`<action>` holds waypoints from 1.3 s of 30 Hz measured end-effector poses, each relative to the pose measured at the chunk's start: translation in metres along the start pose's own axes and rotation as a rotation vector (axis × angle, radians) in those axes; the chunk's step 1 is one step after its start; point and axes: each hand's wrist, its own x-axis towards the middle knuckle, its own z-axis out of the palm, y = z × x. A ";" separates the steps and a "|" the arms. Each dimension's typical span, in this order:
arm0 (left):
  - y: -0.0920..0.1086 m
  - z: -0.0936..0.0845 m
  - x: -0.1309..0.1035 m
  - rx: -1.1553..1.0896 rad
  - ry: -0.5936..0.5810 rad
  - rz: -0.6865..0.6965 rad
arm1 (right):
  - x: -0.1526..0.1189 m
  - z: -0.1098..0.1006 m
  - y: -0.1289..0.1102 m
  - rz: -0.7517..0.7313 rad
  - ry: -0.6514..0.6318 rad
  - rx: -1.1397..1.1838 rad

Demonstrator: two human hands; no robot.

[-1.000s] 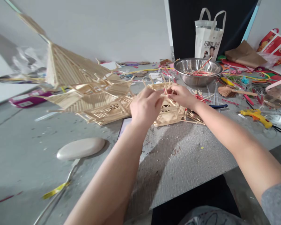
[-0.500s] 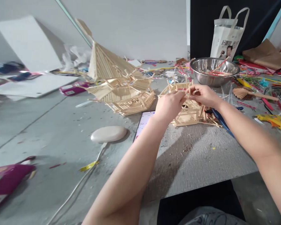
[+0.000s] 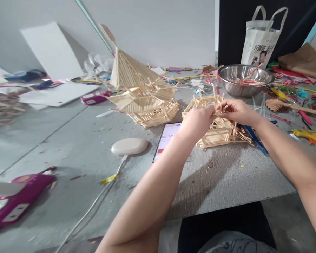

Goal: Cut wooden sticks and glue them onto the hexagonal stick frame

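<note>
An open framework of thin wooden sticks (image 3: 217,137) stands on the table in front of me, with short posts rising from its upper edge. My left hand (image 3: 198,122) is closed over its near left upper side, fingertips pinched together at the top. Facing it from the right, my right hand (image 3: 235,111) pinches a thin wooden stick at the same rim. The fingertips nearly meet, and they partly hide the stick. To the left sits a larger stick-built model (image 3: 139,79) with a pointed, tiered roof. Loose matchstick-like sticks (image 3: 244,136) lie right of the framework.
A phone (image 3: 162,142) lies beside my left forearm, near a white oval device (image 3: 130,146) on a cable. Blue-handled pliers (image 3: 255,140), a yellow glue gun (image 3: 312,137) and a metal bowl (image 3: 246,89) are on the right. A purple power strip (image 3: 28,196) lies front left.
The whole view has shifted, so things appear further right. Both hands stay at the framework's upper rim, with their fingertips slightly lower on it.
</note>
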 end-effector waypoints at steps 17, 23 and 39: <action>-0.013 0.016 -0.004 -0.113 0.313 0.096 | -0.060 -0.021 0.004 0.113 0.410 -0.358; 0.002 -0.004 -0.042 0.007 0.516 0.238 | -0.083 -0.024 0.015 0.167 0.471 -0.341; -0.014 0.026 -0.097 0.356 -0.375 -0.054 | -0.098 0.003 0.010 0.349 -0.017 -1.067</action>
